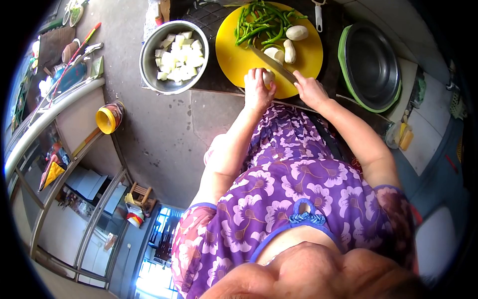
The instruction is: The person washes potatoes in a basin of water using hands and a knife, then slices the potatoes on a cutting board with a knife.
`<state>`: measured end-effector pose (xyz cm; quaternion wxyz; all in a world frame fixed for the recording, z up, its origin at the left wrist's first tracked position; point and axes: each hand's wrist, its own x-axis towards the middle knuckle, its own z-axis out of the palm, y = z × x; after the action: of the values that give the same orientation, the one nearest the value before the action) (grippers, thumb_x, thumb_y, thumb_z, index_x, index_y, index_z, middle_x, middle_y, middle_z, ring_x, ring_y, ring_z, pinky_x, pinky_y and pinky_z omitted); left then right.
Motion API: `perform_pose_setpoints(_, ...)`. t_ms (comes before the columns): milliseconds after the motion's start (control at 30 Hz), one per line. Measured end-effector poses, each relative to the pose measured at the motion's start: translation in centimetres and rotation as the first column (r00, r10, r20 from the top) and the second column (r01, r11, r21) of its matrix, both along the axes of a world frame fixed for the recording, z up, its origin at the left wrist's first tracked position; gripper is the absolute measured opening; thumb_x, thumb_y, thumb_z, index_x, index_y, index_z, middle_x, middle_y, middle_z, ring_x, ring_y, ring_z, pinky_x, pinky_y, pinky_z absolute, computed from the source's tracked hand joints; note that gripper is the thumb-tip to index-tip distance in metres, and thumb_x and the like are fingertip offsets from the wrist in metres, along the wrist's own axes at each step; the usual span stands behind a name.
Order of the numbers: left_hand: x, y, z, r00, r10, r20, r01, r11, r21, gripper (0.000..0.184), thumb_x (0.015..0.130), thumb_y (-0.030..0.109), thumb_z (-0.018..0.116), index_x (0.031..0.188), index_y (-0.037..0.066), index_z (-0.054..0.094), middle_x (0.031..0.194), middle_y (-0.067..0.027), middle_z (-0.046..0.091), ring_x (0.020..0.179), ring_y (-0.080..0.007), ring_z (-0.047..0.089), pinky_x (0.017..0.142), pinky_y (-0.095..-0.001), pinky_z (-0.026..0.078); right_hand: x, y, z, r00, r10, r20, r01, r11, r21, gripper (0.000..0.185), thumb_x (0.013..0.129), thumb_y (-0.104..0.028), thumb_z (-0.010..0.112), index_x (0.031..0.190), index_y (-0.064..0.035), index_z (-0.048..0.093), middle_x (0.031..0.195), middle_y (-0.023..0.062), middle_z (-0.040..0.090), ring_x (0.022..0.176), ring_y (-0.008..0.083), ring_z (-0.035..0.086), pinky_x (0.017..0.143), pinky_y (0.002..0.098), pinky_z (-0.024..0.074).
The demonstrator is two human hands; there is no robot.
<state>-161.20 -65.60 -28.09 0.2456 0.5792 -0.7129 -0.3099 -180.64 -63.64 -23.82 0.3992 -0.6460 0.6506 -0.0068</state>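
Note:
My right hand (pixel 311 91) is closed around the handle of a knife (pixel 273 64), whose long blade slants up and left over the round yellow cutting board (pixel 229 62). Fingers of my left hand (pixel 259 90) are curled over a pale, rounded vegetable (pixel 269 76) near the board's front edge, left of the blade. Just beyond the knife lies a cut white piece (pixel 275 55). Two whole pale vegetables, one upright in view (pixel 289 52) and one oval (pixel 297 33), are at the board's right. Long green peppers (pixel 259 22) are heaped at the back.
Left of the board stands a metal bowl (pixel 145 65) of white cubes (pixel 179 57). A dark oval basin (pixel 373 67) inside a green one (pixel 343 65) is at the right. A white-handled peeler (pixel 318 17) lies behind the board. A yellow bucket (pixel 105 119) is on the floor.

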Motion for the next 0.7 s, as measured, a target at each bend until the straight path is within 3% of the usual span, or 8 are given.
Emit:
perform_pose_setpoints(67,0.0,0.3,-0.4,1.000,0.011,-0.020,-0.011,1.000,-0.021,0.040,0.071,0.012,0.070,0.108,0.003,0.056,0.104,-0.0192,0.055,0.097,-0.0376,0.052,0.087,-0.0437,0.044,0.0,0.1,0.7,1.000,-0.004,-0.010,0.004,1.000,-0.015,0.029,0.093,-0.014,0.051,0.121,-0.0044,0.047,0.080,0.0256,0.063,0.078,0.0452,0.061,0.067,0.0526,0.0486)
perform_pose_setpoints(200,0.2,0.9,-0.3,0.998,0.011,-0.068,-0.023,0.985,-0.169,0.031,0.075,0.007,0.070,0.105,0.002,0.061,0.106,-0.0175,0.059,0.098,-0.0354,0.056,0.087,-0.0411,0.047,-0.1,0.8,2.0,0.995,0.082,-0.057,-0.085,0.995,-0.054,0.036,0.089,-0.007,0.049,0.125,-0.0061,0.046,0.082,0.0244,0.064,0.077,0.0433,0.064,0.068,0.0517,0.0517)
perform_pose_setpoints(300,0.3,1.0,-1.2,0.990,-0.097,-0.106,0.070,0.969,-0.236,0.021,0.077,0.001,0.067,0.098,0.000,0.065,0.103,-0.0151,0.062,0.096,-0.0338,0.058,0.085,-0.0391,0.049,-0.6,1.3,2.5,0.983,0.154,-0.096,-0.163,0.983,-0.087,0.040,0.086,-0.003,0.049,0.126,-0.0048,0.046,0.084,0.0222,0.064,0.076,0.0415,0.065,0.067,0.0500,0.0530)
perform_pose_setpoints(400,0.1,0.9,-1.0,0.990,-0.136,-0.027,0.122,0.948,-0.295,0.014,0.079,-0.002,0.065,0.092,0.000,0.066,0.099,-0.0140,0.063,0.094,-0.0326,0.060,0.084,-0.0378,0.050,-0.8,1.7,3.6,0.959,0.232,-0.161,-0.251,0.962,-0.108,0.042,0.084,-0.001,0.049,0.126,-0.0044,0.047,0.088,0.0200,0.064,0.076,0.0390,0.066,0.067,0.0483,0.0536)
perform_pose_setpoints(567,0.2,0.7,-1.2,0.992,-0.126,-0.032,0.112,0.955,-0.276,0.012,0.079,-0.002,0.065,0.091,0.000,0.066,0.097,-0.0135,0.063,0.093,-0.0314,0.060,0.082,-0.0370,0.051,-0.4,1.2,4.8,0.924,0.298,-0.239,-0.310,0.951,-0.014,0.048,0.080,0.002,0.051,0.128,-0.0044,0.047,0.093,0.0187,0.063,0.077,0.0368,0.066,0.067,0.0467,0.0537)
perform_pose_setpoints(700,0.1,0.8,-1.1,0.992,-0.106,-0.070,0.082,0.954,-0.288,0.012,0.079,-0.002,0.065,0.090,0.000,0.066,0.096,-0.0125,0.064,0.090,-0.0303,0.061,0.081,-0.0363,0.051,0.7,0.0,1.8,0.929,0.304,-0.211,-0.326,0.943,-0.074,0.047,0.084,0.000,0.047,0.130,-0.0043,0.045,0.091,0.0199,0.063,0.082,0.0364,0.066,0.071,0.0453,0.0542)
